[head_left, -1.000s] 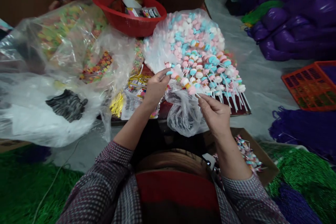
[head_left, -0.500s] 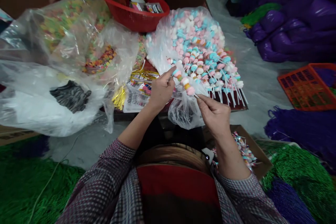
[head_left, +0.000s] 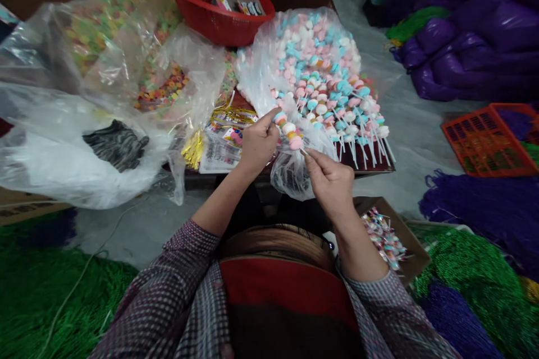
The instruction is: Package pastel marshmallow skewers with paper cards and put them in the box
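My left hand (head_left: 257,145) pinches the top of a candy skewer (head_left: 288,130), a short stick threaded with pink, blue, white and orange pieces. My right hand (head_left: 329,179) pinches the white stick end just below the lowest pink piece. The skewer sits over a small crumpled clear bag (head_left: 290,171) at the table's front edge. Just beyond lies a pile of finished skewers (head_left: 351,120) with white sticks pointing toward me. Behind it a clear bag of loose pink, blue and white candies (head_left: 309,47) lies open.
A red basket (head_left: 219,3) with small boxes stands at the back. Large clear bags of multicoloured candy (head_left: 118,50) fill the left. Gold-wrapped packets (head_left: 219,137) lie centre. A cardboard box of wrapped pieces (head_left: 385,233) sits lower right. An orange crate (head_left: 490,137), purple bags and green and purple tinsel surround.
Both hands drew a little closer together and nearer to me with the skewer. The right hand's pinch moved up to just under the lowest candy. The view shifted slightly.
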A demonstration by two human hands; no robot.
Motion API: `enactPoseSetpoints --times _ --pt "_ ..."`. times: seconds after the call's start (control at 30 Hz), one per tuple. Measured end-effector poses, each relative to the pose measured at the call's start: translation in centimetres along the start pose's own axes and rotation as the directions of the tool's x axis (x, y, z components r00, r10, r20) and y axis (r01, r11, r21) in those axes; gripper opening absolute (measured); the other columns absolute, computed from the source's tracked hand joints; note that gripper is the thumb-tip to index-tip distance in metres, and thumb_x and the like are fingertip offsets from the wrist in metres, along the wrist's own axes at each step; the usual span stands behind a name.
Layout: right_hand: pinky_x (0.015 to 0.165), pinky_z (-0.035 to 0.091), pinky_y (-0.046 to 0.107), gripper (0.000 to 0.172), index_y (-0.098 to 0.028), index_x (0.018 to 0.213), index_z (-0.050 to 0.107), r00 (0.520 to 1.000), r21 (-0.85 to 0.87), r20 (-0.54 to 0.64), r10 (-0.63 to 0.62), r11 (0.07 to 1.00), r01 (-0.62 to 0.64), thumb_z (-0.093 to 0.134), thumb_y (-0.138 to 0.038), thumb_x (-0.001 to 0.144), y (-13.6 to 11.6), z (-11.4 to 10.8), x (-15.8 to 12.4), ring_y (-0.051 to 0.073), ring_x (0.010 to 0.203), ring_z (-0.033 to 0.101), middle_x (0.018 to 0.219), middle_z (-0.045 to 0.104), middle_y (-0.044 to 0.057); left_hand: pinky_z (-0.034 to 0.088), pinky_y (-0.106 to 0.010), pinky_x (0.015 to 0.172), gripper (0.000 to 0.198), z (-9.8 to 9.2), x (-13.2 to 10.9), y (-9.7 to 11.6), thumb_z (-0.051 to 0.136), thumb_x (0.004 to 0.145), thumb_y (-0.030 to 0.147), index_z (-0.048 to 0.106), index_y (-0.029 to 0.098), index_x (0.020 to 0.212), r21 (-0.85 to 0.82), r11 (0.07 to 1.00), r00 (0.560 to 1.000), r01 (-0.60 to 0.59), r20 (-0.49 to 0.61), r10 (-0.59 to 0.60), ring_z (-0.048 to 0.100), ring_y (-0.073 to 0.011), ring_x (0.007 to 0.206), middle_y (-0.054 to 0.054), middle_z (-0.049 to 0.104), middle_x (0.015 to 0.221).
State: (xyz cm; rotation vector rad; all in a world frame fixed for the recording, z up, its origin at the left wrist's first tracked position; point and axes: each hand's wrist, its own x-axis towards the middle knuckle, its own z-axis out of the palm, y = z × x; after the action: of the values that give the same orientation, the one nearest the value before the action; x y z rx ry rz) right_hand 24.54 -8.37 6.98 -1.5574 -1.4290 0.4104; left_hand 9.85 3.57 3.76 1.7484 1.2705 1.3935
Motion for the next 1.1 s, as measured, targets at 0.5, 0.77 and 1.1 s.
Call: enactPoseSetpoints --times 0.5,0.77,1.1 --pt "0.058 0.05 0.024 0.029 -0.023 0.092 0.068 0.98 0.595 0.109 0.167 0.779 -0.199 0.078 -0.05 0.085 0.2 -1.1 2.0 0.007 0.054 0.055 0.079 0.071 -0.002 0.04 -0.019 0.041 0.023 -5.3 -2.8 -0.7 0.062 0.095 0.039 0.075 0.029 0.111 -0.587 0.744 0.947 0.32 0.18 -0.265 0.05 -0.0053 0.043 0.001 0.078 0.079" --pt "0.053 0.05 0.024 0.039 -0.025 0.1 0.069 0.963 0.515 0.249 0.106 0.827 -0.224 0.068 -0.062 0.089 -3.0 0.4 0.8 0.008 0.054 0.057 0.09 0.078 0.001 0.037 -0.021 0.039 0.037 -6.1 -4.0 -2.1 0.059 0.095 0.061 0.071 0.032 0.114 -0.496 0.838 0.973 0.227 0.138 -0.182 0.05 -0.0064 0.041 0.004 0.069 0.065" --pt "0.046 0.042 0.02 0.045 -0.024 0.097 0.065 0.944 0.435 0.293 0.149 0.859 -0.27 0.066 -0.068 0.088 -2.4 0.6 1.2 0.006 0.049 0.055 0.087 0.076 -0.001 0.046 -0.023 0.046 0.041 -5.8 -4.3 -1.5 0.063 0.09 0.066 0.071 0.026 0.092 -0.488 0.861 0.987 0.144 0.132 -0.09 0.057 -0.0086 0.045 0.005 0.064 0.059"
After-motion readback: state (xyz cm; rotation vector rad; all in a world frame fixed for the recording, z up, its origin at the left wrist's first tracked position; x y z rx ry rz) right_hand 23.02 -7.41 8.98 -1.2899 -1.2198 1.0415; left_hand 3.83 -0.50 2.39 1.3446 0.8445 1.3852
